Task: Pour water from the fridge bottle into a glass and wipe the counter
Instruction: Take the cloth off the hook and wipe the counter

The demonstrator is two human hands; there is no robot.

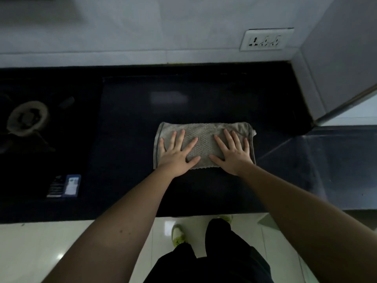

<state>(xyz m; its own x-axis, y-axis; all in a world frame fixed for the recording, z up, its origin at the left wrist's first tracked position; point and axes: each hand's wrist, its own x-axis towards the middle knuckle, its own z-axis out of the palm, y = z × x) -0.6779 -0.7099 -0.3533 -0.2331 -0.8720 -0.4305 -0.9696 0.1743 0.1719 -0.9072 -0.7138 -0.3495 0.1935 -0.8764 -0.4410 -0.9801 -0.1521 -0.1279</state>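
A grey textured cloth (204,139), folded into a rectangle, lies flat on the black counter (142,119). My left hand (177,154) presses on its left half with fingers spread and straight. My right hand (232,154) presses on its right half the same way. Both palms sit at the cloth's near edge. No bottle or glass is in view.
A gas stove burner (27,117) sits on the counter at far left, with a blue-and-white label (65,185) near the front edge. A wall socket (267,39) is on the tiled backsplash. A wall corner (326,78) juts in at right. My feet stand on white floor tiles below.
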